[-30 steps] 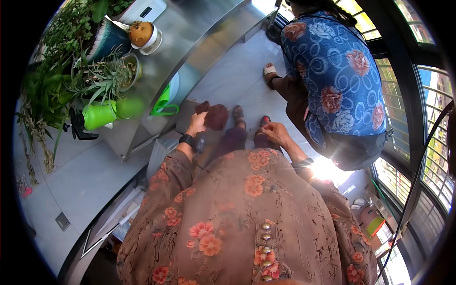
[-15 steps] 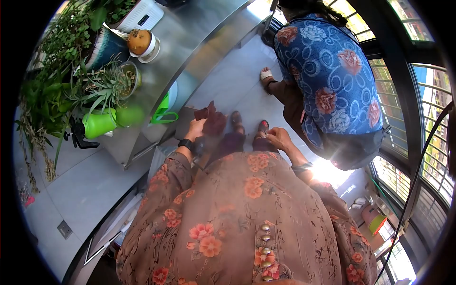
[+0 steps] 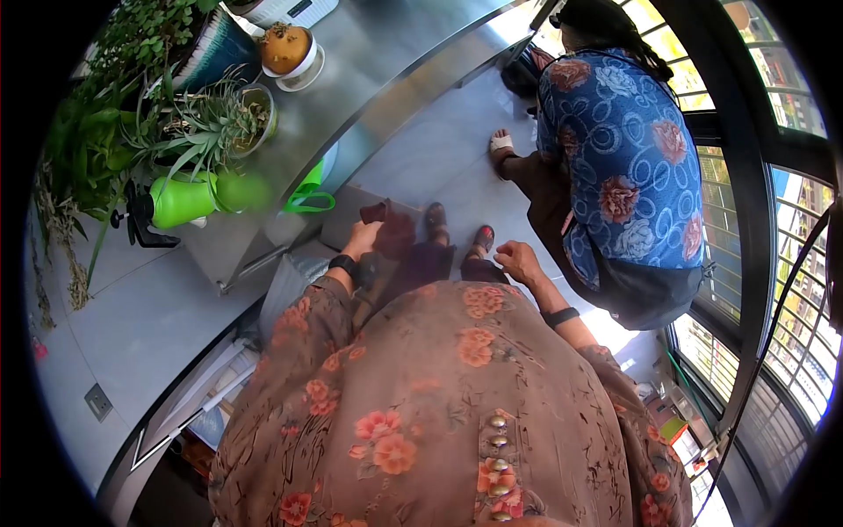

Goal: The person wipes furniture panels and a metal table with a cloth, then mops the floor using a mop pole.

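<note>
My left hand (image 3: 362,239) is closed on a dark red cloth (image 3: 397,234), which hangs from the fingers over my left leg, just short of the steel counter. My right hand (image 3: 520,262) is above my right leg, its fingers curled in with no object showing in them. Below the hands are my two dark shoes (image 3: 436,220) on the floor. Nearest the cloth on the counter side is a bright green strap-like item (image 3: 309,200).
A steel counter (image 3: 364,57) runs along the left with potted plants (image 3: 206,132), a cactus pot (image 3: 294,57) and a green spray bottle (image 3: 183,202). To the right, another person in a blue floral shirt (image 3: 628,158) bends beside barred windows (image 3: 724,220).
My right hand has moved slightly right, away from my leg. The cloth stays in my left hand. The view has shifted a little, and the other person has straightened or turned slightly.
</note>
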A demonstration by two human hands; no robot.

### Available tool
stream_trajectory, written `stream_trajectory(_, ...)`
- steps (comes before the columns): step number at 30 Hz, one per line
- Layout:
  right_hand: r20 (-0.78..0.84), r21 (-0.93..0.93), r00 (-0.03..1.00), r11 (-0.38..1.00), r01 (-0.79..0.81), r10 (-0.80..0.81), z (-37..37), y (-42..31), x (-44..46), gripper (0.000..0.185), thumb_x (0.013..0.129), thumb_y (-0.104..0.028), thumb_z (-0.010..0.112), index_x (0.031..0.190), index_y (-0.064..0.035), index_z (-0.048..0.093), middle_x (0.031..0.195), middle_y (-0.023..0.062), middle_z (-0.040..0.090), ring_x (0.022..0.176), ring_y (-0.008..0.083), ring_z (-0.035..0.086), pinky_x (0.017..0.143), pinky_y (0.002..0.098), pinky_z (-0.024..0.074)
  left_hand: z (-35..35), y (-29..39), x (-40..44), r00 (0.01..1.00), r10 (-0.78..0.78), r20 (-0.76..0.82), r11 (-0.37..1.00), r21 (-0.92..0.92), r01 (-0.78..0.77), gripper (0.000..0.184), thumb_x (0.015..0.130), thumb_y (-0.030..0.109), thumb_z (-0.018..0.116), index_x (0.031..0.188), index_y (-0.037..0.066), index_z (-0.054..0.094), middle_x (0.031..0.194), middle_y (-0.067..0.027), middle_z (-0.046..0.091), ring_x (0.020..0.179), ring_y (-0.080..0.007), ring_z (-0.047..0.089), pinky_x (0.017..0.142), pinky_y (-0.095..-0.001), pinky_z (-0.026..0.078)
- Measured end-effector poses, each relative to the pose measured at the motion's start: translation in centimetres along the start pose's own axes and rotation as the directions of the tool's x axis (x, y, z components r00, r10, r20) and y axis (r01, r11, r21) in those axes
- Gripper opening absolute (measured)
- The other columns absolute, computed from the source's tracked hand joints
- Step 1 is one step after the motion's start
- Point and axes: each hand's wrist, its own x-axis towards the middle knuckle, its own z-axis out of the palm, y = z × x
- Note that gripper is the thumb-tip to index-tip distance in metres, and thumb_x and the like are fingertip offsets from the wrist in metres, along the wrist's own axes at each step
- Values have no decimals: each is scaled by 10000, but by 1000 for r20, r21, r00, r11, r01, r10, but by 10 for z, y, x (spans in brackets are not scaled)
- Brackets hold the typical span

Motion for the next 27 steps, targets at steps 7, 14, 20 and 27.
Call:
stream_trajectory(7, 28, -26, 998, 998, -58, 59, 3, 6, 12, 350, 749, -205, 620, 991, 46, 593, 819, 143, 630, 679, 201, 617, 610, 302, 514, 0, 4, 17, 1000, -14, -8, 1000, -17, 14, 199, 777, 79, 588, 946, -25, 576, 863, -110, 607, 730, -223, 621, 602, -360, 520)
stream_trajectory(14, 3, -9, 998, 998, -59, 59, 10, 13, 15, 344, 743, -206, 622, 986, 36, 600, 816, 144, 631, 673, 205, 618, 616, 303, 511, 8, 11, 16, 998, -64, 1, 997, 42, 64, 241, 815, 41, 517, 1044, -23, 553, 988, -145, 610, 854, -279, 630, 738, -434, 537)
stream_trajectory(20, -15, -20, 1000, 1000, -16, 16, 8, 17, 12, 343, 741, -212, 618, 977, 38, 603, 798, 143, 632, 648, 202, 610, 610, 300, 504, 3, -4, 30, 999, -30, -33, 999, 38, 32, 221, 770, 98, 607, 963, -5, 576, 878, -120, 602, 743, -241, 614, 587, -393, 520)
stream_trajectory(27, -27, -77, 1000, 997, -9, 7, 8, 17, 12, 348, 740, -213, 610, 976, 43, 605, 790, 137, 632, 668, 196, 610, 619, 301, 497, 1, -12, 31, 999, -28, -21, 998, 47, 29, 221, 768, 105, 615, 953, -12, 582, 833, -101, 602, 723, -214, 605, 569, -368, 502)
